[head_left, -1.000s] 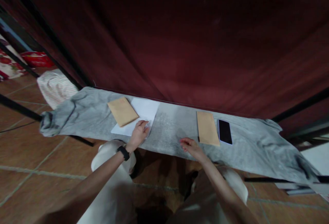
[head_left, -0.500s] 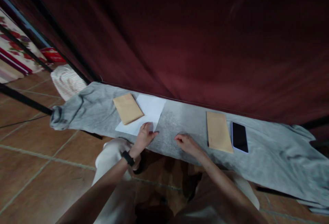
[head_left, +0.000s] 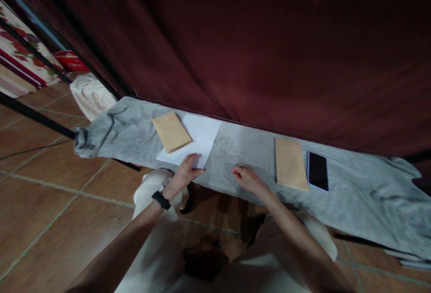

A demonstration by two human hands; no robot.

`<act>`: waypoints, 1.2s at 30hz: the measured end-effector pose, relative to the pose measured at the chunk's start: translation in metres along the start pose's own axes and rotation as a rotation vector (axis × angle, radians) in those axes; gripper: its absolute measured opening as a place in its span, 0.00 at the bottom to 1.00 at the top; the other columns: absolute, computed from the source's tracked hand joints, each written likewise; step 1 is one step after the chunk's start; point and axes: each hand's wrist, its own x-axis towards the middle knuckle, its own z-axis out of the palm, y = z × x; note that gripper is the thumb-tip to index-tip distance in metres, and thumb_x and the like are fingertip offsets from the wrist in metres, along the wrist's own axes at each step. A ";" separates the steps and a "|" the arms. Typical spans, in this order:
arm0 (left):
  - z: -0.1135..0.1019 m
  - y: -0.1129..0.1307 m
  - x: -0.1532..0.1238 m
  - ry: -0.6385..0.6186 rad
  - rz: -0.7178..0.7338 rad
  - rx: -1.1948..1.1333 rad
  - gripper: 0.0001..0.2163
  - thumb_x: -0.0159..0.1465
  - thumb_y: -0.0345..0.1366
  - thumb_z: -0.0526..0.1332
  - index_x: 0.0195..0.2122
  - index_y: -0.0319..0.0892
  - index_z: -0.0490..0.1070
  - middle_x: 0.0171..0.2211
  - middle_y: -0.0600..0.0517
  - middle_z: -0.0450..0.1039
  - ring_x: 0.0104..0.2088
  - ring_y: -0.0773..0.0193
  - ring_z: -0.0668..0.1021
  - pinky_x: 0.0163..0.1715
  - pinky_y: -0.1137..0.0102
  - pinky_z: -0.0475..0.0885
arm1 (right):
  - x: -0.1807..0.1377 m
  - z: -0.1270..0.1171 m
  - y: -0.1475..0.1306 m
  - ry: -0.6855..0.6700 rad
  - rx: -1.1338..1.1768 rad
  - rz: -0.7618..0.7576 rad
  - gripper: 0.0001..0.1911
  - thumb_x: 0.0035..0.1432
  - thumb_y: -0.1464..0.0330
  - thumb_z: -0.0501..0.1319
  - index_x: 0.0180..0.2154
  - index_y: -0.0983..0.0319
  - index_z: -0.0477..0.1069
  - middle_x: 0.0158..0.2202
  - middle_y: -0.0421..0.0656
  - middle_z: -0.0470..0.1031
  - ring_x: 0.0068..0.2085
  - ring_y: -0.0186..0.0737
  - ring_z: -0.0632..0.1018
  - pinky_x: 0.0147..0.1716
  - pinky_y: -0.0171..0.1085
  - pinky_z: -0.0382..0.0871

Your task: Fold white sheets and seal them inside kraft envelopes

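Note:
My left hand (head_left: pixel 185 172), with a black band on the wrist, rests at the near edge of a sheet of white paper (head_left: pixel 205 132). Its thumb is spread from the bent fingers, and the fingertips touch the paper. A stack of brown envelopes (head_left: pixel 171 132) lies on the sheet's left part, beyond that hand. My right hand (head_left: pixel 248 180) is held closed above the grey cloth (head_left: pixel 232 142), apart from the paper. Its fingers are curled together and the inside of the grip is hidden. Another brown envelope (head_left: pixel 291 163) lies to its right.
A phone (head_left: pixel 318 172) with a dark screen lies right of the single envelope. The grey cloth covers a long narrow bench. Behind it hangs a dark red curtain (head_left: pixel 269 59). Black metal bars (head_left: pixel 37 115) and a striped cloth (head_left: pixel 92 95) are at the left, above a tiled floor.
The whole view has shifted slightly, so everything sits a little higher and mostly further right. My left hand has moved slightly leftward along the paper's near edge. My right hand stays closed.

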 end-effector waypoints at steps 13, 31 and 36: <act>-0.009 -0.001 0.009 0.000 0.001 -0.048 0.09 0.58 0.34 0.67 0.40 0.43 0.77 0.49 0.45 0.77 0.48 0.55 0.80 0.49 0.59 0.77 | 0.001 -0.002 0.000 -0.010 -0.080 -0.042 0.12 0.65 0.73 0.56 0.42 0.57 0.77 0.41 0.41 0.83 0.43 0.38 0.81 0.43 0.32 0.68; 0.035 0.126 -0.023 -0.060 0.509 0.564 0.08 0.70 0.28 0.56 0.47 0.41 0.72 0.43 0.47 0.77 0.45 0.56 0.77 0.50 0.61 0.72 | 0.013 0.008 -0.009 0.134 0.991 0.317 0.18 0.62 0.53 0.56 0.39 0.59 0.76 0.30 0.42 0.80 0.26 0.38 0.77 0.27 0.36 0.72; 0.076 0.154 -0.044 -0.157 0.664 0.486 0.07 0.69 0.26 0.58 0.45 0.40 0.73 0.45 0.47 0.78 0.46 0.58 0.78 0.52 0.61 0.72 | 0.014 0.000 0.003 0.313 1.129 0.374 0.19 0.43 0.56 0.69 0.36 0.59 0.76 0.29 0.39 0.81 0.31 0.40 0.79 0.30 0.36 0.72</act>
